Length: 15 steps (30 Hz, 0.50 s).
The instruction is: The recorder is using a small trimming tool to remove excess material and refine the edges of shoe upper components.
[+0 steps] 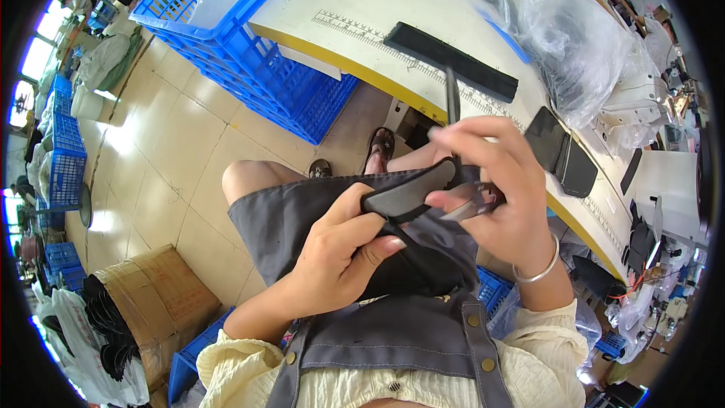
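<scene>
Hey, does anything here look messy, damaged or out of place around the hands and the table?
Nothing looks damaged or spilled. The left hand and right hand hold a curved black fabric piece; a long black felt strip lies askew on the white worktable.

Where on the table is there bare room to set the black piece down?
Bare table lies between the crate and the black strip. A narrower patch sits between the strip and the bag. Right of the bag it is crowded with black pieces.
</scene>
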Motion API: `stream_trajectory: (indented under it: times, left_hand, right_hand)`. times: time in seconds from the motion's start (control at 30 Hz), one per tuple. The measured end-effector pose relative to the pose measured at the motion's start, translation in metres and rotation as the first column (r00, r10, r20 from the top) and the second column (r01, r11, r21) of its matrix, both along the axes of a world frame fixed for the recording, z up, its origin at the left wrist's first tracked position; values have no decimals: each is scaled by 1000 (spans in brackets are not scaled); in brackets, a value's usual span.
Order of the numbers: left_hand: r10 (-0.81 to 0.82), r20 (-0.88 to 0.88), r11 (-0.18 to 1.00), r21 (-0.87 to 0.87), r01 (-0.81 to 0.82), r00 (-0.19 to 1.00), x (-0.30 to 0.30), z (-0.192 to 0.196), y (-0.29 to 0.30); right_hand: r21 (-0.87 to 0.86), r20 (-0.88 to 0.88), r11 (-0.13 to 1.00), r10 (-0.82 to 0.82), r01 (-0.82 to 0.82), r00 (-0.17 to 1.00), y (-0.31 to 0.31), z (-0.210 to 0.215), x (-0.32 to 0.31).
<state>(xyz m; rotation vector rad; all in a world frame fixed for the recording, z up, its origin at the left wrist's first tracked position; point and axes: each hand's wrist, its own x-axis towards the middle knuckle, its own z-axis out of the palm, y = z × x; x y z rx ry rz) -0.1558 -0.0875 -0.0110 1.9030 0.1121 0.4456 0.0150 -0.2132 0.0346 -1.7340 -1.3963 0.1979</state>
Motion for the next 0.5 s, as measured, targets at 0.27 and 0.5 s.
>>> stream_trajectory:
  times: [0.27, 0.5]
  left_hand:
    - [107, 52, 990, 82, -111, 993, 0, 9, -3]
    - [104, 59, 992, 70, -108, 993, -1, 11, -2]
  right_hand:
    - [110, 491, 993, -99, 51, 866, -19, -14, -25]
    - [260, 687, 965, -208, 32, 696, -18, -20, -31]
